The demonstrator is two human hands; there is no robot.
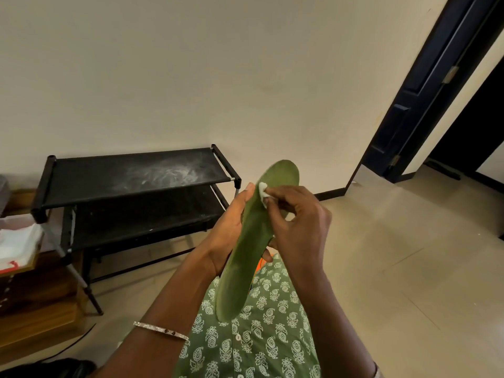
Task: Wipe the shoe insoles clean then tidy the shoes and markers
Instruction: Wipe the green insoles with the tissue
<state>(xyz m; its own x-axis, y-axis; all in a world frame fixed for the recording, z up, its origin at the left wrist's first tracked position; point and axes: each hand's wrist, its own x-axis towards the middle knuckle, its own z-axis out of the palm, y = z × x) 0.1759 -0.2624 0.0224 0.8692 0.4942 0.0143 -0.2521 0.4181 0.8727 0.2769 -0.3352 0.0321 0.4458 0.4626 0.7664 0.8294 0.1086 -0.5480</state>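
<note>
One insole (253, 241): green, long, held in the air above the lap, tilted, far end up toward the wall, near end down toward the body.

Two hands on it.
- Left hand (226, 230): at the insole's left edge and behind it, about mid-length. Thumb lies up along the left edge. Fingers curl round the back, and one fingertip shows past the right edge. It grips the insole.
- Right hand (300, 227): on the insole's right side, in front of its upper half. Thumb and fingertips pinch a small white wipe (262, 190). The other fingers are curled.
- Wipe: touching the insole's face near the far end, just beside the left thumb tip.

One bangle (161, 330): thin, pale metal, on the left forearm.

One garment (259, 336): green with white print, buttons down the front, below the insole's near end. A bit of orange shows between it and the right hand. What it is cannot be told.

One rack (136, 175): black, two shelves, on the floor against the wall, left of the hands. Top shelf streaked with pale dust.

One wooden unit (35, 296): brown, far left beside the rack, white sheets (16, 244) on top.

One door (425, 85): dark, open, upper right.

Floor (395, 268): pale tiles.
</note>
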